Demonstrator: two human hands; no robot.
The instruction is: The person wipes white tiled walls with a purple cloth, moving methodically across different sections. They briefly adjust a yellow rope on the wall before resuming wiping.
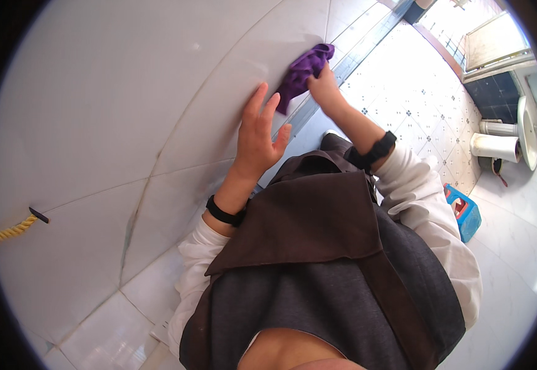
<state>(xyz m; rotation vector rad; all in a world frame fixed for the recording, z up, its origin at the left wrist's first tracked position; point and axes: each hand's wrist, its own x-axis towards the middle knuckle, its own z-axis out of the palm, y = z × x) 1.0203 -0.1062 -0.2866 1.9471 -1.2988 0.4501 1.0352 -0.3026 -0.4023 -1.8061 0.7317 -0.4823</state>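
Note:
A crumpled purple cloth [302,69] is in the grip of my right hand [326,88], against the lower part of the white tiled wall [194,78]. Part of the cloth hangs down to the left of that hand. My left hand [260,136] is just left of the cloth, fingers spread and holding nothing. Its fingertips are close to the wall tiles; whether they touch cannot be told. Black bands circle both wrists, and a dark apron [296,222] covers my front.
Patterned floor tiles [402,92] extend to the right, beyond a grey-blue edge strip [356,60]. A white pedestal washbasin [527,134] stands at the far right, with a blue plastic stool [469,215] nearer me. From the wall at left hangs a yellow twisted rope [14,232].

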